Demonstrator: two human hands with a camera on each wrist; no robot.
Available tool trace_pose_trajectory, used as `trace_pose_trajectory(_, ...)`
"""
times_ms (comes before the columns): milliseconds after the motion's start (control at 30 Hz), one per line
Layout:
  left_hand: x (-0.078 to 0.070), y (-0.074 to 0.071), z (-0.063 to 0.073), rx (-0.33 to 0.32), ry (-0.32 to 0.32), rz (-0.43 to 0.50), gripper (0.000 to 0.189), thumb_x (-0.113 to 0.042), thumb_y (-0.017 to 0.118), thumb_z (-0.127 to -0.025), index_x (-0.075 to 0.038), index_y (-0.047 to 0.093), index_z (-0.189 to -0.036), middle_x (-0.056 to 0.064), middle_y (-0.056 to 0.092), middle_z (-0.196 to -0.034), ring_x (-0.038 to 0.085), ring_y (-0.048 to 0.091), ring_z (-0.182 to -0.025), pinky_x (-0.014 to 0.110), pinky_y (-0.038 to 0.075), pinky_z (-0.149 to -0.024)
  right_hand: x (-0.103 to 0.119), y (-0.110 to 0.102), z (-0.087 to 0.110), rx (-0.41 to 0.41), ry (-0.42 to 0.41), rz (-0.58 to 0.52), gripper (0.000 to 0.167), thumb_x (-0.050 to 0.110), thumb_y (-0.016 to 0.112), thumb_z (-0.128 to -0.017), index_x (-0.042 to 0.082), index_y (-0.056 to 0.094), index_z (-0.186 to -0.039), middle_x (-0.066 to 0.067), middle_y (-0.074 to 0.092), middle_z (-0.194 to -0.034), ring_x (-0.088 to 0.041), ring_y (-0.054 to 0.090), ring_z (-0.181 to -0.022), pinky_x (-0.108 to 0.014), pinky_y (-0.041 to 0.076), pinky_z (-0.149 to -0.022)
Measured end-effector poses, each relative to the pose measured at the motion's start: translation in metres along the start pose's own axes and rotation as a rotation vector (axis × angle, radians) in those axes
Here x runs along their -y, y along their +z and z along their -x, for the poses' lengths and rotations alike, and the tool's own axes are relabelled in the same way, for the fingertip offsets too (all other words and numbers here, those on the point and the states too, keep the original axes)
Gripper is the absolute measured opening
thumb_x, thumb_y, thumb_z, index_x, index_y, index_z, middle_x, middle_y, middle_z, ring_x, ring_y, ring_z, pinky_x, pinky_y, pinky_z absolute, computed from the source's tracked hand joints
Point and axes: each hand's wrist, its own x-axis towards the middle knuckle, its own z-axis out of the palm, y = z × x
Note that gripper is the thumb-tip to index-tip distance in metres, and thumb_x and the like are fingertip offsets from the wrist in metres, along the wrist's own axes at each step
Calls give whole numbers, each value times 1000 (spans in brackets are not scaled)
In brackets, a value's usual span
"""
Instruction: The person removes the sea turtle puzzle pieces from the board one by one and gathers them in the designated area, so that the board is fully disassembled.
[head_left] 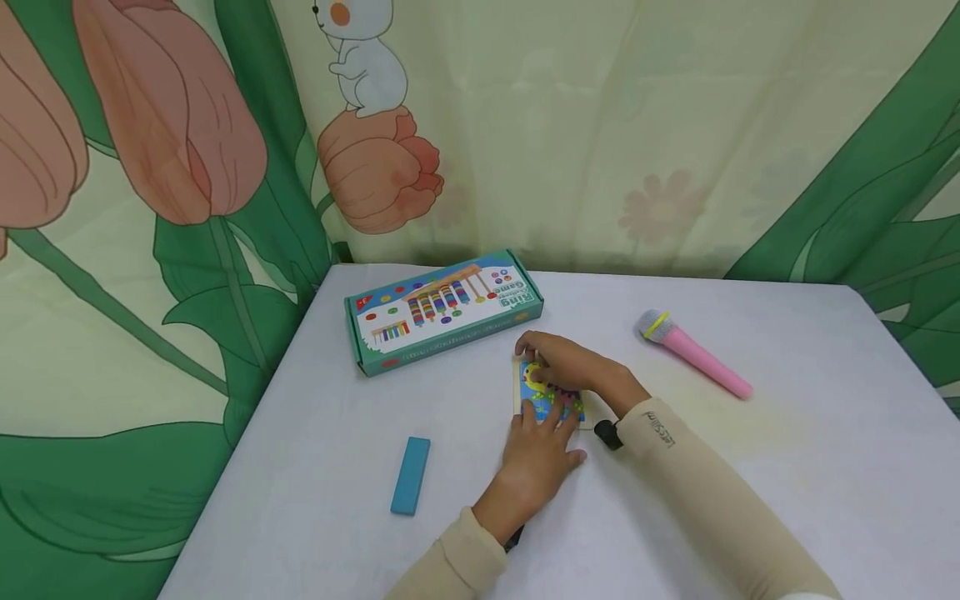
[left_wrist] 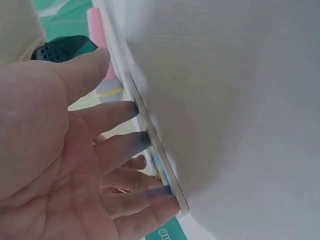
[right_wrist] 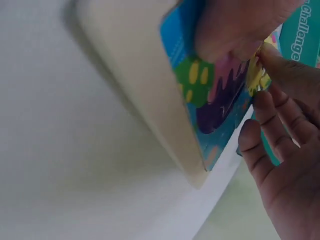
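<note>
A small wooden picture puzzle (head_left: 590, 412), pale-edged with a blue cartoon picture, lies on the table under both hands. My left hand (head_left: 542, 462) rests its spread, fairly straight fingertips on the near part; the left wrist view shows them along the board's edge (left_wrist: 167, 167). My right hand (head_left: 573, 362) curls over the far left corner. In the right wrist view, its thumb (right_wrist: 292, 75) and bent fingers pinch at a yellow puzzle piece (right_wrist: 256, 77). A purple shape (right_wrist: 217, 112) and a green one (right_wrist: 194, 80) show beside it. Fingers hide much of the picture.
A green game box (head_left: 446, 312) lies behind the hands, left of centre. To the right is a pink toy microphone (head_left: 701, 358) with a grey head. A flat blue block (head_left: 410, 475) lies left of the left hand. A printed curtain (head_left: 555, 142) hangs behind the table.
</note>
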Motion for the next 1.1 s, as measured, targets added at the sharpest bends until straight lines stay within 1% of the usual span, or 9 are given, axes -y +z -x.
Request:
trace_pose_trajectory(133, 0, -1, -1, 4, -2, 23, 60, -56, 51, -103, -29, 44, -157, -3, 36, -164, 38, 44, -137, 40, 45, -104, -3, -1, 4, -51, -36, -56, 17, -1, 70, -95, 4, 66, -111, -5, 63, -103, -21, 58, -94, -38, 51, -88)
trace_pose_trajectory(233, 0, -1, -1, 2, -2, 49, 60, -55, 53, -102, -29, 46, -156, -2, 38, -162, 39, 44, -138, 41, 45, -105, -4, -3, 7, -89, -84, -88, 12, -1, 72, -94, 6, 69, -103, -2, 64, -99, -21, 61, -95, -40, 52, -88)
trace_pose_trajectory(400, 1, 0, -1, 19, -10, 81, 60, -54, 55, -102, -29, 46, -156, -2, 39, -162, 39, 42, -140, 43, 44, -108, -12, -7, 12, -136, -120, -136, 12, 0, 70, -96, 5, 74, -107, -3, 70, -105, -26, 67, -103, -46, 54, -94)
trace_pose_trajectory(500, 0, 1, -1, 43, -19, 113, 60, -53, 56, -102, -30, 46, -156, -3, 38, -163, 39, 41, -142, 43, 42, -110, -20, -16, 18, -170, -66, -154, 16, 2, 68, -98, 2, 75, -113, -7, 73, -110, -28, 68, -103, -45, 55, -92)
trace_pose_trajectory(633, 0, 0, -1, 70, -34, 163, 61, -52, 58, -101, -29, 45, -156, -3, 37, -163, 39, 38, -145, 45, 40, -112, -37, -32, 33, -219, 105, -171, 21, 4, 68, -98, 1, 75, -118, -12, 74, -115, -26, 67, -96, -38, 57, -79)
trace_pose_trajectory(733, 0, 0, -1, 78, -42, 176, 61, -51, 59, -101, -29, 44, -157, -3, 37, -164, 39, 37, -146, 46, 39, -114, -53, -41, 44, -228, 232, -188, 22, 5, 69, -98, 1, 76, -119, -15, 73, -118, -24, 64, -91, -32, 56, -73)
trace_pose_trajectory(833, -1, 0, -1, 75, -46, 173, 62, -50, 60, -101, -30, 45, -157, -3, 37, -163, 39, 37, -146, 46, 39, -114, -64, -43, 52, -212, 309, -213, 22, 6, 68, -98, 1, 76, -119, -15, 73, -117, -21, 61, -85, -28, 53, -69)
trace_pose_trajectory(1000, -1, 0, 0, 69, -46, 179, 62, -50, 62, -100, -30, 45, -157, -3, 37, -163, 39, 36, -146, 46, 38, -114, -70, -39, 53, -190, 328, -230, 21, 4, 68, -98, 0, 76, -117, -12, 75, -106, -18, 58, -78, -26, 47, -63)
trace_pose_trajectory(1100, -1, 0, -1, 68, -45, 173, 63, -49, 61, -100, -30, 44, -157, -3, 37, -164, 39, 36, -146, 46, 38, -114, -68, -36, 51, -199, 288, -168, 19, 3, 68, -98, -1, 77, -114, -14, 75, -108, -21, 63, -87, -30, 52, -72)
